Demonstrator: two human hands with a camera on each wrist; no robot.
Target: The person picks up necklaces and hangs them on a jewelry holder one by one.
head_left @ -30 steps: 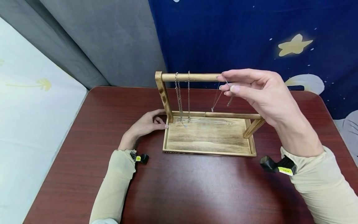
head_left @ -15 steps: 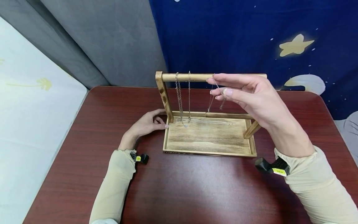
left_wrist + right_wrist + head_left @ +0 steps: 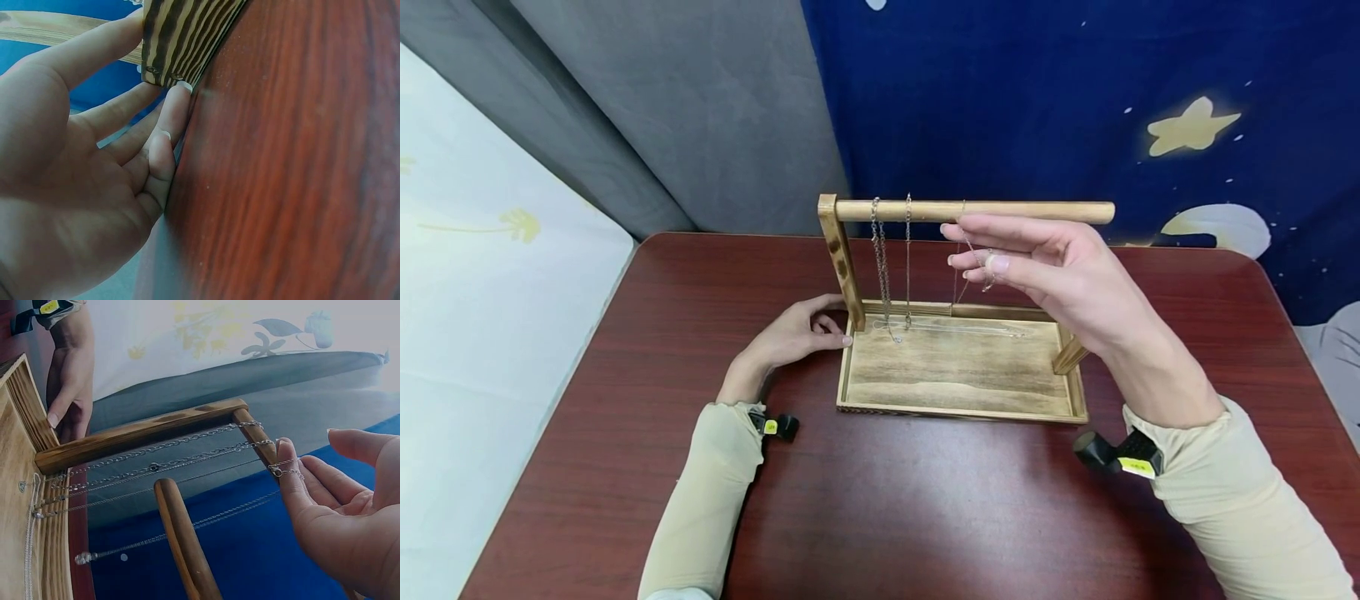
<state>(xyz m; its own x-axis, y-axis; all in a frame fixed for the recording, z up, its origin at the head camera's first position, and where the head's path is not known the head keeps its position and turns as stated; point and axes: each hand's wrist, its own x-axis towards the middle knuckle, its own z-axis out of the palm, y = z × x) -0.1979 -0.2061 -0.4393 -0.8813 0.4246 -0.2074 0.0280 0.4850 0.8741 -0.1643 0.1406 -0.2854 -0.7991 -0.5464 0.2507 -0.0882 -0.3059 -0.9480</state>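
A wooden necklace stand (image 3: 970, 212) has a top bar over a shallow tray (image 3: 955, 371). My left hand (image 3: 790, 333) grips the tray's left end beside the upright, as the striped wooden corner (image 3: 181, 44) in the left wrist view shows. Near the bar's middle, my right hand (image 3: 1060, 271) pinches the end of a thin necklace (image 3: 286, 471) between thumb and fingers. That necklace passes over the bar, and its lower part hangs behind the fingers. Further left on the bar hang a doubled chain necklace (image 3: 880, 258) and a single-strand one (image 3: 907, 267).
Fine chain (image 3: 955, 327) lies along the back of the tray, with a small pendant (image 3: 896, 338) near its left end. A lower wooden bar (image 3: 1000, 312) runs behind the tray. The reddish table (image 3: 925, 508) meets grey and blue curtains (image 3: 1000, 100) at the back.
My right hand has moved left along the bar and slightly down, drawing the necklace with it. More of the bar's right end now shows. The left hand has stayed in place.
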